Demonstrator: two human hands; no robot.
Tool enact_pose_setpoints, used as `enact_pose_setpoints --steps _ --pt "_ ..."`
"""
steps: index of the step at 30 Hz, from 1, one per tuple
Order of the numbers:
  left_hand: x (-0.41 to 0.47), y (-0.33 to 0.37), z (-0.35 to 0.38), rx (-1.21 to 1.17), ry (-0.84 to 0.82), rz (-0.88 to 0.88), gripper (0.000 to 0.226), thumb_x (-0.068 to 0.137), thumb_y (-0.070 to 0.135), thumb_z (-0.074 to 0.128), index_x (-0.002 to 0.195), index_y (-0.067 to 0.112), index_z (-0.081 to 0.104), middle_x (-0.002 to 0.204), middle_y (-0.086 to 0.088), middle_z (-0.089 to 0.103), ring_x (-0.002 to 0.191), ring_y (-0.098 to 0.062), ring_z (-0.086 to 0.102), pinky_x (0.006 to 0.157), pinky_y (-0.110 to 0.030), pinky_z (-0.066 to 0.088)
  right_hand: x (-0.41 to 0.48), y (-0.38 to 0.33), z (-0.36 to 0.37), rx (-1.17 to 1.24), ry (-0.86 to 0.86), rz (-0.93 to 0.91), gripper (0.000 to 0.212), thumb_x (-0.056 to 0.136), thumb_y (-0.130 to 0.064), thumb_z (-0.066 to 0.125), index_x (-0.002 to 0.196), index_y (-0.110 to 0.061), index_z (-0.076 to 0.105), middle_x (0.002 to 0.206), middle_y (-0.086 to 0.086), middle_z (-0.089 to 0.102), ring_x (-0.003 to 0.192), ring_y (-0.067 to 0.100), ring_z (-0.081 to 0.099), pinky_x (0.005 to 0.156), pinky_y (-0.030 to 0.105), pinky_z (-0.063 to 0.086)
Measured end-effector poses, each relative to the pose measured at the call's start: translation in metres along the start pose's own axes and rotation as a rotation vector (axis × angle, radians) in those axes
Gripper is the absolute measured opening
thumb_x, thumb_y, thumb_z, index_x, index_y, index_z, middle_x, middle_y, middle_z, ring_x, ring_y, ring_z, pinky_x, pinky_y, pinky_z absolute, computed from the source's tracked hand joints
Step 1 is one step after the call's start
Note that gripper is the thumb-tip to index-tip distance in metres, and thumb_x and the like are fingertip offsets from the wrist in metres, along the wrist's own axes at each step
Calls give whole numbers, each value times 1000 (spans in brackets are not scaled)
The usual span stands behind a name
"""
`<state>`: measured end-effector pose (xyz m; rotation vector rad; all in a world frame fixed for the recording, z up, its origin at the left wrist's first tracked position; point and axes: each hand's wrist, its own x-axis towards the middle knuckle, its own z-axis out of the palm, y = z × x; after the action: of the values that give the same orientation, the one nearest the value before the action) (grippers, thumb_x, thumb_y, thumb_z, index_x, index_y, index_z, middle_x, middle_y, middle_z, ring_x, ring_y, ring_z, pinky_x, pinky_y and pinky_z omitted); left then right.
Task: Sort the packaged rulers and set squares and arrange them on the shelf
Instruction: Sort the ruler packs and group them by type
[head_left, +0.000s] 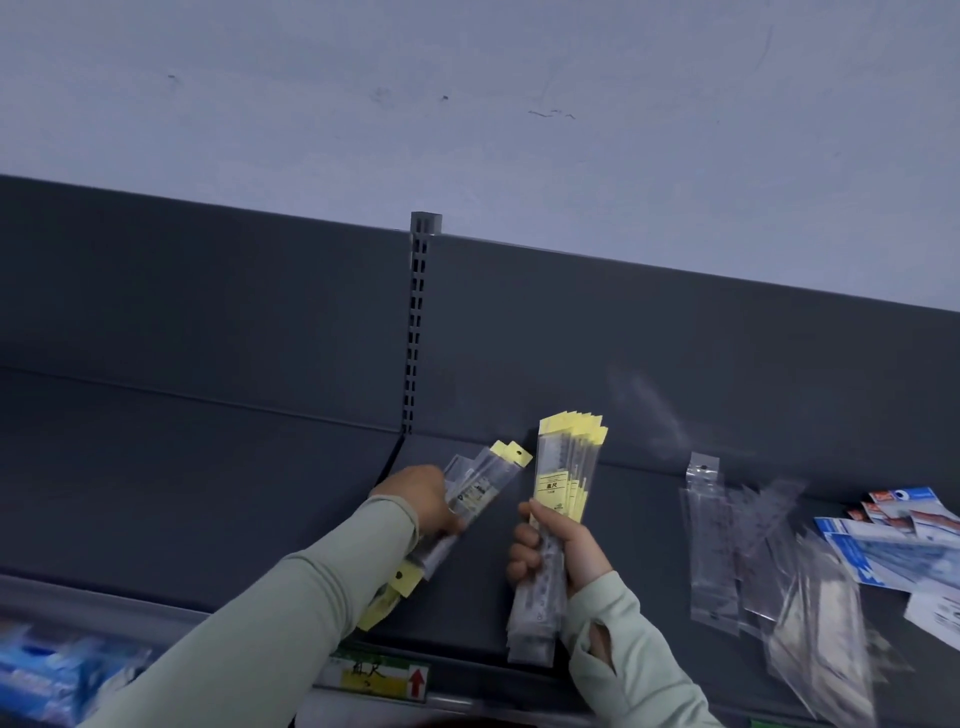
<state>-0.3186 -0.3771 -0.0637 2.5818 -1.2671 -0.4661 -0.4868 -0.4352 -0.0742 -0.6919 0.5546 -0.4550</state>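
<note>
Sleeves are stretched over the shelf's front edge. Ruler packs are gripped by the right hand, another bundle by the left hand; yellow headers should be squared before merging.

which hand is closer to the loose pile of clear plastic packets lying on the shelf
Right. The right hand, gripping a bundle of yellow-headed ruler packets, is just left of the clear plastic packet pile; the left hand grips another bundle farther left.
</note>
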Motion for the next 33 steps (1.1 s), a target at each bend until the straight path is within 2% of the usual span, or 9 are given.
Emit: enact_pose_setpoints --steps 4,8,11,15,21,24,27,30,33 --pt "5 -4 -2 -141 104 -8 21 87 29 65 80 11 56 79 -5 58 70 -21 55 61 -28 42 0 0 0 1 15 16 19 94 -17 46 76 -11 49 46 -1 37 30 10 35 35 17 36" --pt "9 -6 -5 -263 255 -4 27 91 23 57 67 11 64 82 -2 70 74 -21 63 72 -34 54 1 -1 -1 -4 21 24 19 94 -18 46 76 -11 50 46 0 39 30 10 36 35 17 37" --pt "4 -5 -7 -348 435 22 28 90 20 54 69 16 71 76 3 71 73 -20 65 71 -33 56 5 0 -3 -13 28 25 16 92 -20 50 79 -10 51 47 0 41 31 11 38 36 19 38" --pt "-3 5 -7 -515 604 191 23 90 22 52 70 16 60 66 1 62 67 -21 59 63 -33 50 11 3 -2 -55 89 -20 21 90 -28 58 81 -9 53 53 3 48 35 13 44 37 22 40" --pt "-18 30 5 -581 381 481 19 85 25 65 67 30 63 70 15 65 72 -5 62 71 -28 53 19 1 -2 -226 219 -194 49 83 -50 62 106 -7 67 91 11 73 72 22 68 51 28 51" --pt "-24 37 12 -568 195 548 9 87 29 64 81 35 67 84 17 68 79 0 63 76 -22 51 19 0 -2 -171 125 -237 63 76 -57 61 113 -7 66 104 17 72 89 30 71 75 38 57" --pt "-23 38 14 -661 117 582 12 91 26 59 96 25 70 96 9 69 90 -7 64 87 -28 52 19 0 -4 -131 51 -248 82 60 -65 70 116 -5 66 111 21 68 103 34 66 98 50 47" --pt "-20 36 16 -670 98 587 4 87 20 67 86 21 70 85 7 70 82 -9 65 83 -32 55 21 1 -6 -147 73 -258 92 51 -67 77 117 -4 64 112 21 68 105 35 65 100 51 46" --pt "-22 37 14 -695 24 603 6 81 16 74 77 16 69 74 6 68 71 -6 62 74 -24 51 23 0 -7 -152 164 -258 80 58 -60 71 113 -2 64 108 20 69 101 35 67 95 48 50"
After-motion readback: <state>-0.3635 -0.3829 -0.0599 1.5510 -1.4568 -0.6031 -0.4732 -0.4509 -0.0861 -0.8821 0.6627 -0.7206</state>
